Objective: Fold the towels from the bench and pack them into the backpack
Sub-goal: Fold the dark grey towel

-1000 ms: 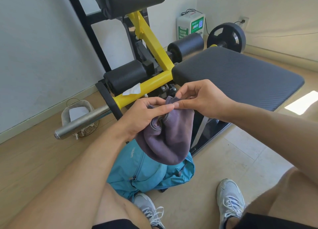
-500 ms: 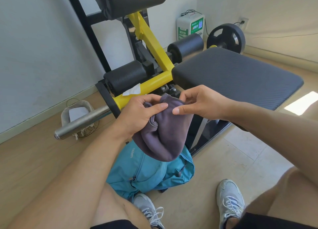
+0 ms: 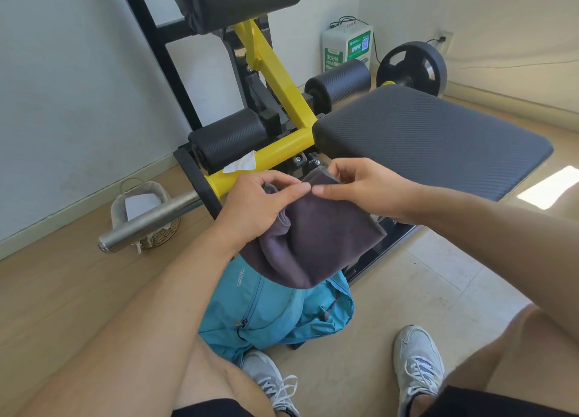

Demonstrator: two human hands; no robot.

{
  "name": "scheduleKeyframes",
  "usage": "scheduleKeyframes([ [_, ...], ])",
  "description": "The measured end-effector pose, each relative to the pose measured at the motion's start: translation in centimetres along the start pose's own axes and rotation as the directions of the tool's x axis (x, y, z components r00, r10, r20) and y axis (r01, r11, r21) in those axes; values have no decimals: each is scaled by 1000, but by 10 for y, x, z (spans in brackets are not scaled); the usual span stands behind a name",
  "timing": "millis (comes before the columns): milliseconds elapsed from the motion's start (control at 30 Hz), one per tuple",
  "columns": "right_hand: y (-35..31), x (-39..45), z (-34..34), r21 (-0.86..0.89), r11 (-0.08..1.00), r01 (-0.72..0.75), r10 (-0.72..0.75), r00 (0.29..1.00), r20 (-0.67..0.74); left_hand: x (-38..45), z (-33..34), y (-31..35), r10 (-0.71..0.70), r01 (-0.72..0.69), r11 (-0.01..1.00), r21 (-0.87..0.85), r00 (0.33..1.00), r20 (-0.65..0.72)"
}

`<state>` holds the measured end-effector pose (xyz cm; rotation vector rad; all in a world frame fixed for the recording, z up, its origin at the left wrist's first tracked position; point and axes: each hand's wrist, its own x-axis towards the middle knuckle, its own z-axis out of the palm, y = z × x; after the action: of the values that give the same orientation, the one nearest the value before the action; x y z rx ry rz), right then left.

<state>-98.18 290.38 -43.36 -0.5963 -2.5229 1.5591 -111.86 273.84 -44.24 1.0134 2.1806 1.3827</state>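
The grey towel (image 3: pixel 313 244) is held up in mid-air above the open blue backpack (image 3: pixel 275 310), presumably so the fold can be finished and dropped straight in. Its top edge is pinched by the left hand (image 3: pixel 260 203), fingers curled round the bunched cloth, and by the right hand (image 3: pixel 360 187), thumb and forefinger closed on a corner. At two o'clock the black padded tabletop (image 3: pixel 438 140) is seen bare. A wicker basket (image 3: pixel 147 216) is noted at nine o'clock on the wooden floor (image 3: pixel 62 291), by a pale wall.
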Motion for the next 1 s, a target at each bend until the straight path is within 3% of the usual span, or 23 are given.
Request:
scheduleKeyframes([
  [133, 1, 3, -15, 18, 998, -52, 55, 967, -249, 14, -16, -16, -299, 259, 947, -192, 928, -221],
  [200, 1, 3, -27, 82, 997, -9, 38, 934, -356, 18, -26, -26, -417, 319, 892, -320, 854, -312],
  [300, 4, 0, -37, 148, 988, 36, 33, 899, -437, 21, -39, -44, -505, 386, 855, -346, 769, -392],
  [500, 5, 0, -41, -30, 1000, -5, -12, 832, -554, 19, -44, -49, -610, 530, 742, -410, 788, -87],
  [633, 5, -1, -51, -84, 993, -82, 22, 830, -558, 17, -50, -53, -557, 540, 669, -511, 819, 136],
  [767, 6, -2, -52, -50, 990, -134, 84, 827, -556, 12, -54, -51, -510, 488, 647, -586, 848, 143],
  [1000, -8, 0, -19, -74, 989, -131, 80, 873, -481, 6, -32, -23, -511, 496, 756, -427, 855, 90],
])
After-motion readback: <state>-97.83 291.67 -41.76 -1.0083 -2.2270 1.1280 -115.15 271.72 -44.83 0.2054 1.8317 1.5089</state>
